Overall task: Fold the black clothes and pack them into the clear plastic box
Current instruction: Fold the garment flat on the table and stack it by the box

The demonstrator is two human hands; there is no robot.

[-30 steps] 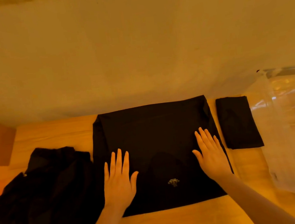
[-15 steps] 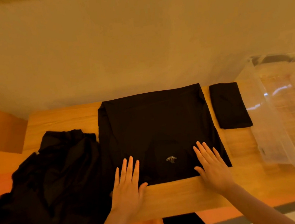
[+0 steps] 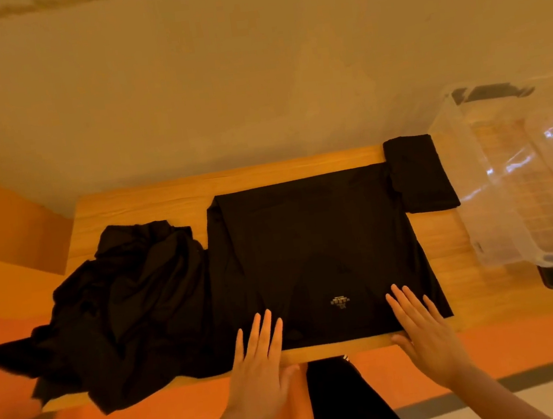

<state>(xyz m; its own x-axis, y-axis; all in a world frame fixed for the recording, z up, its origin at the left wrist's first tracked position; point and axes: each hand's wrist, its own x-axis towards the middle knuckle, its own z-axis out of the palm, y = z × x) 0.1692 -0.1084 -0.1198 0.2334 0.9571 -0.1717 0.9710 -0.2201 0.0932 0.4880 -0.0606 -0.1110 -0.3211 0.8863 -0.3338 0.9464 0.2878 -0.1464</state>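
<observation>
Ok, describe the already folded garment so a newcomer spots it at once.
Find the clear box at the table's right end. Beside it lies the folded garment, a small neat black rectangle, unlike the flat shirt and the crumpled pile.

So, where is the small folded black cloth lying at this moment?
In the head view, the small folded black cloth lies at the far right of the wooden table, between the large flat black garment and the clear plastic box.
</observation>
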